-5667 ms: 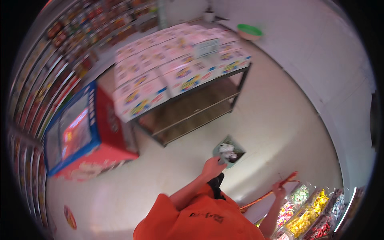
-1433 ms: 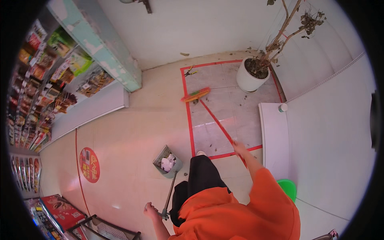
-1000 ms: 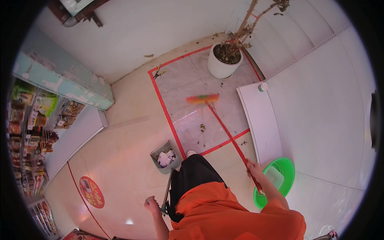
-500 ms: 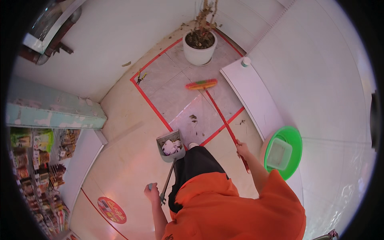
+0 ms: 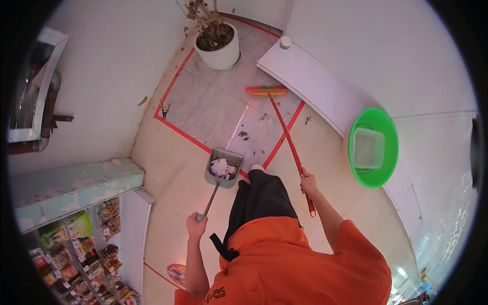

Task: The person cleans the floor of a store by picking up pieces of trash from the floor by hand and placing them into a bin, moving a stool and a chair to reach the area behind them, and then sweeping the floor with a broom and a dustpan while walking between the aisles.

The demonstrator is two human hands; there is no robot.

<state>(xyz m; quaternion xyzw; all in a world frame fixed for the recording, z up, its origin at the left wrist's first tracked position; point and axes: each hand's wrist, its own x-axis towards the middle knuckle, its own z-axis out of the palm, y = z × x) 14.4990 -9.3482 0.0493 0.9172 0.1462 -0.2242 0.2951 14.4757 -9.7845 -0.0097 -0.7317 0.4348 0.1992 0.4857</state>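
My right hand (image 5: pixel 308 184) is closed round the red handle of a broom (image 5: pixel 293 145). The broom's orange, red and green head rests on the grey tiles beside a low white ledge. In my left hand (image 5: pixel 196 225) is the grip of a long-handled grey dustpan (image 5: pixel 219 182). The pan lies by the red tape line, just left of my feet, with crumpled white paper (image 5: pixel 222 168) and dark bits inside. Dry leaves (image 5: pixel 244 136) are scattered on the tiles between the dustpan and the broom head.
A white pot (image 5: pixel 220 54) with a dry plant stands at the far end of the taped area. Yellow-handled pliers (image 5: pixel 164 111) lie near its left corner. A green basin (image 5: pixel 385 147) holding a clear tub is at right; shelves of packaged goods (image 5: pixel 84 249) are at left.
The view has shifted and turned. The broom head has moved right, toward the white ledge. My left hand has come forward, and the dustpan handle now slants out from it.
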